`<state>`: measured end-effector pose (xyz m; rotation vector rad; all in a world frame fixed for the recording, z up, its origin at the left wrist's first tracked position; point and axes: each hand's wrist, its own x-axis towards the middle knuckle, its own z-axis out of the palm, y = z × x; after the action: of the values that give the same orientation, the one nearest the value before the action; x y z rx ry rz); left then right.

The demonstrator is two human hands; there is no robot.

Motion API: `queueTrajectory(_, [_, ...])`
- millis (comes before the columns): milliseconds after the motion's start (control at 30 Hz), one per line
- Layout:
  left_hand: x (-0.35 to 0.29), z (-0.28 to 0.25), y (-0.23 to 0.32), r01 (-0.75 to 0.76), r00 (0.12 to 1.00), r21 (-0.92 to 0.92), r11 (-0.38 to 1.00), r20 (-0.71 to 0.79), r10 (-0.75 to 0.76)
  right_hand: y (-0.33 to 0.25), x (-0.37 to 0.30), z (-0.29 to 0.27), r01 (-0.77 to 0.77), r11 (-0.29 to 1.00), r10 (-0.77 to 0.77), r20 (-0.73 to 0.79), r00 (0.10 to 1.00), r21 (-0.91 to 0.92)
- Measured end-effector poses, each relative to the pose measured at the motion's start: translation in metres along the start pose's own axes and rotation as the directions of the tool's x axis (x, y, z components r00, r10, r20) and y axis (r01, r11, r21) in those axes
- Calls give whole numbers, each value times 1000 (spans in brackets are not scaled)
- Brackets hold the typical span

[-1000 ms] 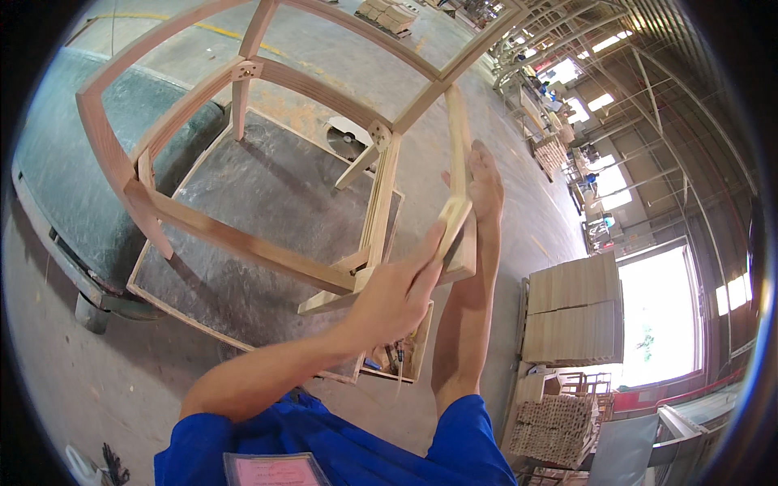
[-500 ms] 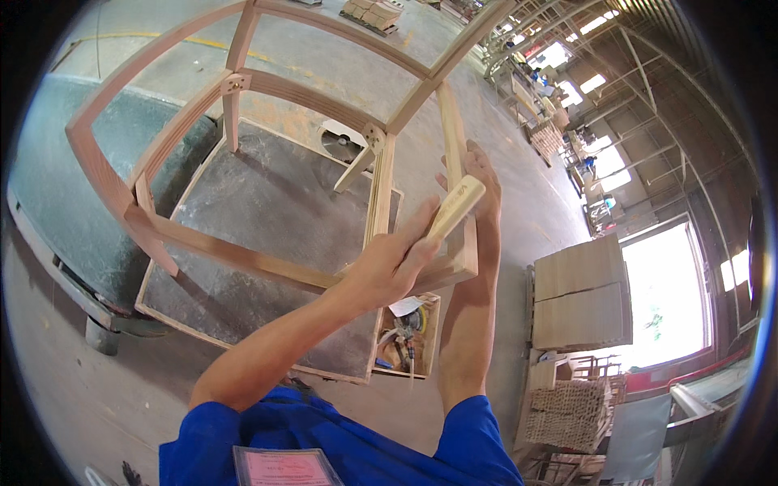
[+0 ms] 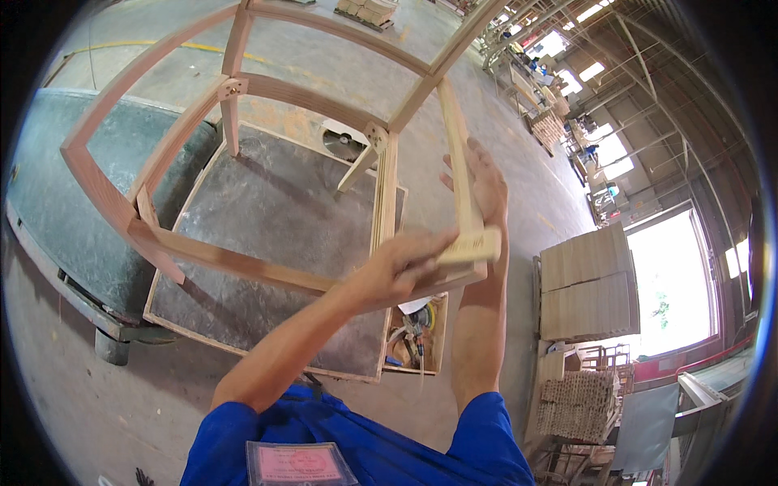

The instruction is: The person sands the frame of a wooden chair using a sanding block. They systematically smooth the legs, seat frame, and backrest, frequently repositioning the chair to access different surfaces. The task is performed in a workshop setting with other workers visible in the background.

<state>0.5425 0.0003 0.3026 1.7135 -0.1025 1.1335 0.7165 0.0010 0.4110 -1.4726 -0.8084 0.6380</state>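
A pale wooden chair frame (image 3: 243, 257) with curved rails and legs stands tilted in front of me. My left hand (image 3: 399, 263), slightly blurred, is closed on a pale yellow sanding block (image 3: 476, 245). The block lies across the frame's near right corner, at the end of the arm piece. Against that arm piece, farther up, my right hand (image 3: 490, 186) holds on from the right side. Its fingertips show on the piece's left edge, and part of the fingers is hidden behind the wood.
Beneath the frame lies a grey-topped, wood-edged work board (image 3: 267, 211). A wooden box (image 3: 438, 332) with an air tool sits at its near right. A green-topped table (image 3: 73, 202) stands left. Stacked boards (image 3: 587, 283) and bundled wood pieces (image 3: 575, 405) are at right.
My left hand has swung the sanding block from a slanted pose along the arm piece to nearly level across the corner, slightly right and down. My right hand has shifted slightly right.
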Motion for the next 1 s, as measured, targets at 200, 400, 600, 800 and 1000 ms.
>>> queueTrajectory(200, [20, -2, -24, 9, 997, -135, 991, -70, -18, 9, 4, -7, 45, 994, -52, 77, 996, 99])
queueTrajectory(400, [54, -20, -45, 51, 991, -42, 998, -124, -56, 6, 7, 4, 85, 996, -86, 110, 990, 14])
queueTrajectory(600, [-8, 1, -23, 1, 998, 16, 1000, 62, -2, 12, 6, -2, -45, 988, 46, -4, 999, 149])
queueTrajectory(800, [58, -39, -42, -85, 990, 179, 980, -97, 103, 11, 21, 14, 0, 957, -54, 179, 982, 289])
queueTrajectory(1000, [77, -71, 77, -220, 835, 601, 769, 523, -170, 25, 36, 8, -283, 697, 168, 234, 958, 658])
